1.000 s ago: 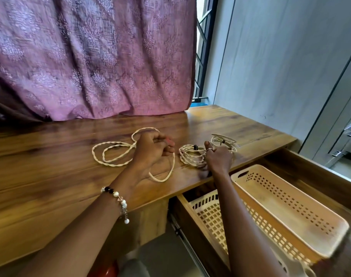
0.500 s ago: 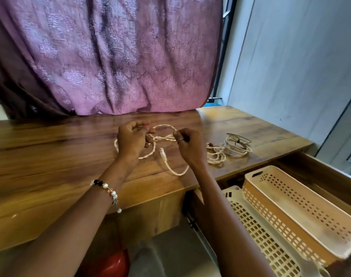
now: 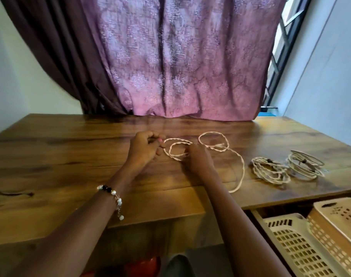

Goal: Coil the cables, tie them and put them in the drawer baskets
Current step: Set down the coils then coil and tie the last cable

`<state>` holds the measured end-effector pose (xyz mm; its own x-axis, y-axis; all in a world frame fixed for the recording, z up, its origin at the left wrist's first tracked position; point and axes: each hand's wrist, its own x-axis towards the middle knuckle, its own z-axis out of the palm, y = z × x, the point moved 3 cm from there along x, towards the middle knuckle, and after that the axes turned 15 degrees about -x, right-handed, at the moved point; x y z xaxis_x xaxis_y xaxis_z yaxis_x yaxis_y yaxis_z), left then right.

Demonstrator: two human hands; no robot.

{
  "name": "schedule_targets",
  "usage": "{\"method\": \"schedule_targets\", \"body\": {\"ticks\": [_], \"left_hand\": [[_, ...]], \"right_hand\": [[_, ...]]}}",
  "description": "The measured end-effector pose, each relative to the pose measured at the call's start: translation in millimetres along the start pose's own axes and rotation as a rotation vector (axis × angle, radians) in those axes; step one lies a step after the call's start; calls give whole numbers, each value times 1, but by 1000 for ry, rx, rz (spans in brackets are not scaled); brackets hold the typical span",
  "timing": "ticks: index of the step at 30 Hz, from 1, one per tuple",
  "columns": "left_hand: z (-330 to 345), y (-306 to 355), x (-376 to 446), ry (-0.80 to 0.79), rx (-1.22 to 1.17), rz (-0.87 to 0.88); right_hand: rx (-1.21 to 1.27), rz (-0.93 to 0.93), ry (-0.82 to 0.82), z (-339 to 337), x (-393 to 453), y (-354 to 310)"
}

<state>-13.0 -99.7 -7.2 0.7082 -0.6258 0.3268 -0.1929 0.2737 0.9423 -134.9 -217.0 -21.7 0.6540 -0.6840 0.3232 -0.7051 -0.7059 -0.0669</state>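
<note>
Head view: left hand fingers curled, pinching the loose cable. Right hand fingers hidden, grip unclear, cable loops between both hands on bench.

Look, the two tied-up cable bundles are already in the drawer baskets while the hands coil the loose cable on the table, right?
Not quite. In the head view both tied bundles lie on the table, not in the drawer baskets. The left hand and right hand do coil the loose cable on the table.
</note>
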Motion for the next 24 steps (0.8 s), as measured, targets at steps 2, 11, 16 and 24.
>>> {"method": "schedule_targets", "body": {"ticks": [2, 11, 16, 24], "left_hand": [[-11, -5, 5, 23, -5, -7], [-50, -20, 42, -131, 222, 139], [-83, -28, 63, 97, 146, 166], [-99, -29, 79, 224, -83, 109]], "right_hand": [[98, -24, 104, -1, 8, -5], [397, -277, 124, -27, 63, -52], [154, -285, -17, -15, 92, -52], [523, -153, -124, 9, 97, -39]]}}
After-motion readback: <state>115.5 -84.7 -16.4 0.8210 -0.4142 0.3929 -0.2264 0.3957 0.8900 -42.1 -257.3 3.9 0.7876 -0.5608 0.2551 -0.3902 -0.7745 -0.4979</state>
